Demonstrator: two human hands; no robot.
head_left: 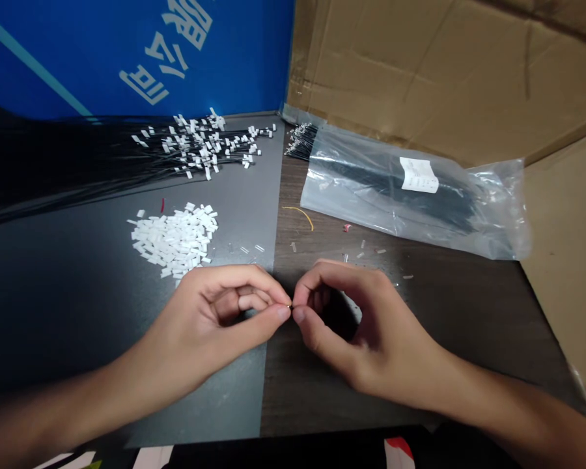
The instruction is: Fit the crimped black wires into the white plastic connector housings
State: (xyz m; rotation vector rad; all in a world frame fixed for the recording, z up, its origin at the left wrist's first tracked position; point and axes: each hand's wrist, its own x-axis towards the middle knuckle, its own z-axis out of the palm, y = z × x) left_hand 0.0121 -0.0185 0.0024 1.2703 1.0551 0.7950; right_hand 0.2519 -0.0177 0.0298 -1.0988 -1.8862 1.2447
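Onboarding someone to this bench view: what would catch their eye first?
The left hand and right hand meet at centre, fingertips on a tiny piece. Above them on the dark mat lies a pile of white plastic housings, with white-tipped black wires fanned behind it. To the right, a clear bag of black wires lies on the wooden table.

This is a cramped piecework spot for wiring, a small assembly bench in a workshop or a room set up for it. A dark wood-grain tabletop (493, 326) carries a dark grey mat (63, 293) with a heap of white plastic connector housings (173, 238) and a fan of black wires (200, 146) ending in such housings, beside a clear plastic bag (410, 195) of bundled wires with a white label. Brown cardboard panels (444, 71) and a blue printed board (127, 52) stand along the far edge.
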